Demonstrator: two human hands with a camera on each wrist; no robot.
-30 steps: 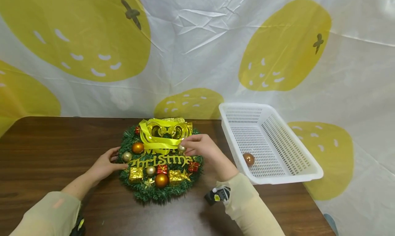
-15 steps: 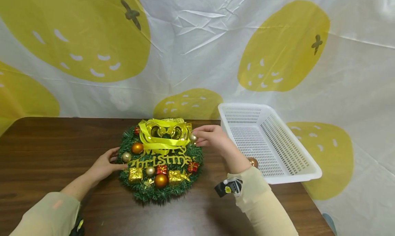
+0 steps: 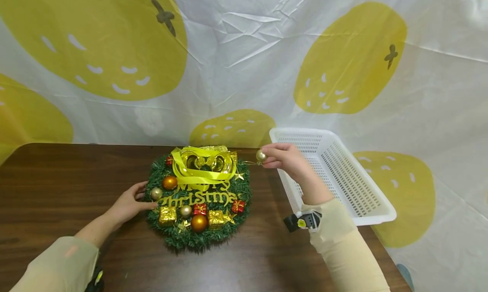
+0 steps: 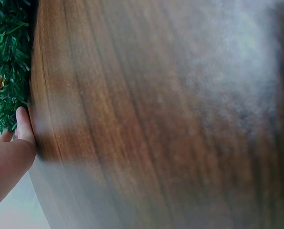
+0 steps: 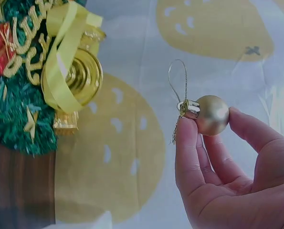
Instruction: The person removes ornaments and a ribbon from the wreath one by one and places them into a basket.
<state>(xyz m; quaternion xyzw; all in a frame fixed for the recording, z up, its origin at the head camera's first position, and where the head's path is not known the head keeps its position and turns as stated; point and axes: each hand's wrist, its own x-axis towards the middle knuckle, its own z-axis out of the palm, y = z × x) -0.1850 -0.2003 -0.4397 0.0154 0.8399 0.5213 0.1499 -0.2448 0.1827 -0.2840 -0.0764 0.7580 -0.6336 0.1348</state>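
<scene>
A green Christmas wreath [image 3: 198,241] lies on the table, bearing gold lettering, orange and gold baubles, small red and gold gift boxes, and gold bells under a yellow ribbon bow. My left hand [image 3: 127,206] grips the wreath's left edge, thumb over the top and fingers at the side; in the left wrist view its fingertips meet the green tinsel. Between thumb and fingers, my right hand [image 3: 291,165] pinches a small gold bauble [image 5: 213,115] with a thin string loop. This bauble is in the air between the wreath and the white basket [image 3: 375,221], beside the basket's left rim.
The basket stands at the table's right, with slotted walls; my right forearm covers part of its inside. Behind the brown wooden table [image 3: 76,173] hangs a white cloth [image 3: 244,71] with yellow fruit prints.
My right hand has moved right and away from me, carrying the gold bauble from the wreath to near the basket. My left hand and the wreath have stayed in place.
</scene>
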